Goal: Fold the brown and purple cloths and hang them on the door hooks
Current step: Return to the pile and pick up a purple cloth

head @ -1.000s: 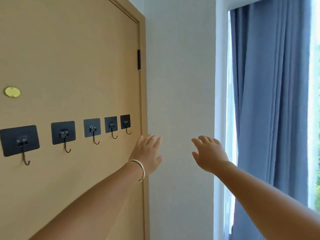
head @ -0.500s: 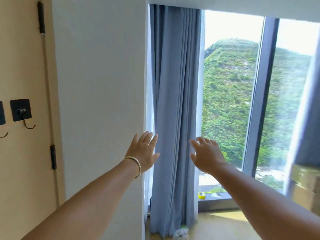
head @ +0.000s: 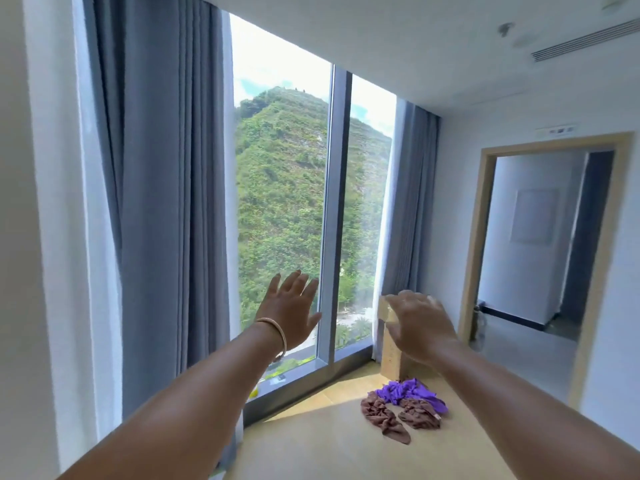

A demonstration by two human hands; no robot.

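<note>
Brown and purple cloths crumpled on floor (touching); both hands outstretched, empty, fingers spread.

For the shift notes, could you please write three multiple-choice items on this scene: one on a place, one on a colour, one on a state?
1. Where do the cloths lie?
A. on the floor near the cardboard box
B. on a door hook
C. in the left hand

2. What colours are the cloths?
A. red and white
B. brown and purple
C. green and black

3. How are the hands?
A. both grip a cloth
B. one pulls a curtain
C. both open and empty

Answers:
1 A, the brown cloth and purple cloth lie crumpled on the floor beside the cardboard box.
2 B, those colours show plainly.
3 C, the left hand and right hand are spread in the air and hold nothing.
</note>
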